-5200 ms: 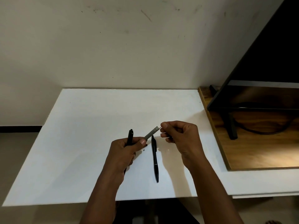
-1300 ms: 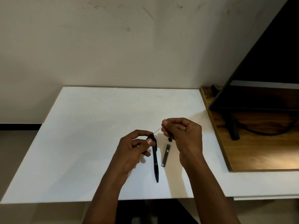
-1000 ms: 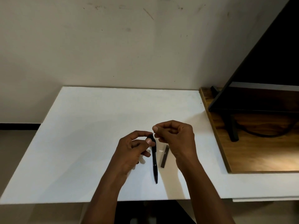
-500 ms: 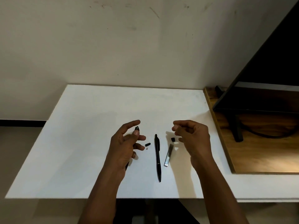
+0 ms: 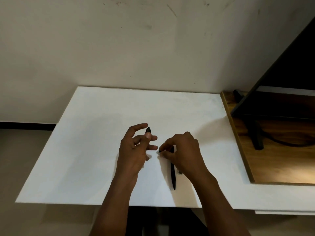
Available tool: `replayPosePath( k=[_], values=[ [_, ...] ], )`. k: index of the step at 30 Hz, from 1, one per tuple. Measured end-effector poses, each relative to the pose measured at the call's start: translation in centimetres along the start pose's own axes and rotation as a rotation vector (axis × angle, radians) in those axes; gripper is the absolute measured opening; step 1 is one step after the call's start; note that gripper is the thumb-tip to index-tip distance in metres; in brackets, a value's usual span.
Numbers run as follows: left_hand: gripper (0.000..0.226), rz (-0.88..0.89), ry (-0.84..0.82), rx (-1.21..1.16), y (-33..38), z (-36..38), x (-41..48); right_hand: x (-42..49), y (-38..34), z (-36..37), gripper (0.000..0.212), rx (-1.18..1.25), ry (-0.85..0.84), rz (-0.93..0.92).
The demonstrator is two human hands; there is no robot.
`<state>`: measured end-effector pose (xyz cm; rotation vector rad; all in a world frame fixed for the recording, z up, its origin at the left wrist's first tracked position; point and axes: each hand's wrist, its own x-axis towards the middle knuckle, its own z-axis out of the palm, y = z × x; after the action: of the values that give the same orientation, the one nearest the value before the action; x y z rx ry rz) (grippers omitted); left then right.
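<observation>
On the white table [image 5: 95,150] my left hand [image 5: 134,150] grips a black pen, with only its upper end [image 5: 148,130] showing above the thumb; the index finger sticks out straight. My right hand [image 5: 183,154] is low over the table and pinches a small black cap [image 5: 159,151] between thumb and fingertips. A second black pen [image 5: 173,176] lies lengthwise on the table, its upper part under my right hand. A grey lead case [image 5: 180,172] shows only its lower tip beside my right wrist.
A wooden board [image 5: 279,167] adjoins the table on the right. On it stands a dark monitor [image 5: 289,74] with a black foot [image 5: 258,142] and a cable. A plain wall rises behind the table. The floor lies to the left.
My right hand has dropped from the air and moved left over the lying pen to pinch the small black cap. My left hand keeps the pen and has barely moved.
</observation>
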<state>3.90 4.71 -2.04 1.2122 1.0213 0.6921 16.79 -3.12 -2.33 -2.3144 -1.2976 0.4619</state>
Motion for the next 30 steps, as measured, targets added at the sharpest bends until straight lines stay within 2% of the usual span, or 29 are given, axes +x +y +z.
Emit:
replayPosePath(
  k=[4, 10, 12, 16, 19, 24, 30],
  values=[
    [0.017, 0.019, 0.021, 0.024, 0.1, 0.3, 0.0, 0.1, -0.5, 0.5, 0.012, -0.125, -0.008, -0.012],
    [0.009, 0.038, 0.028, 0.042, 0.0, 0.3, 0.0, 0.2, -0.4, 0.9, 0.019, -0.176, -0.025, -0.02],
    [0.01, 0.055, 0.042, 0.079, -0.1, 0.3, 0.0, 0.3, -0.1, 0.6, 0.013, -0.043, 0.003, 0.008],
    [0.014, 0.105, 0.041, 0.181, -0.1, 0.4, 0.0, 0.6, 0.7, -0.8, 0.007, 0.618, 0.187, 0.174],
    [0.017, 0.148, 0.017, 0.244, -0.3, 0.7, 0.0, 0.5, 0.7, -1.4, 0.007, 0.93, 0.13, 0.205],
    [0.021, 0.2, -0.005, 0.291, -0.3, 0.9, -0.1, 0.3, 0.5, -1.1, 0.008, 1.047, 0.081, 0.165],
    [0.023, 0.209, 0.0, 0.289, -0.2, 0.7, -0.2, 0.4, 0.5, -0.9, 0.007, 1.034, 0.083, 0.161]
  ],
)
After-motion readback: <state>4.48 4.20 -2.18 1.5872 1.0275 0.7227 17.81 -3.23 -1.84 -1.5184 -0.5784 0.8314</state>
